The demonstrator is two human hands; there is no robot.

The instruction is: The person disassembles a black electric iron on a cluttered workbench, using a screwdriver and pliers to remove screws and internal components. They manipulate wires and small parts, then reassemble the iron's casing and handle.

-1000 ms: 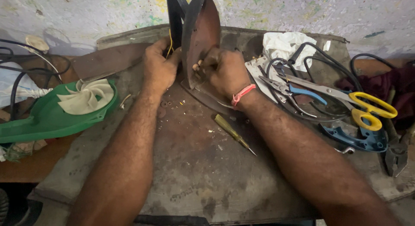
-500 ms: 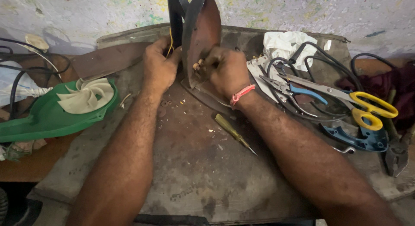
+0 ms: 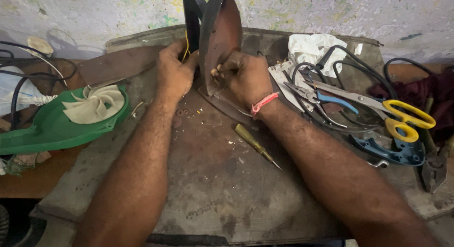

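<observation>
Rusty iron soleplate point(image 3: 222, 39) stands upright — left hand point(image 3: 174, 73) grips its back; right hand point(image 3: 246, 77) pinches its edge.

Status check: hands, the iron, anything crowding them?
Left hand grips upright iron from behind. Right hand pinches at its soleplate. Screwdriver lies apart; scissors off right.

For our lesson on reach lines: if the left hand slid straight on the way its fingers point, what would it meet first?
The left hand points up and away, so it would probably press straight into the upright iron soleplate it already touches; depth is uncertain.
</observation>
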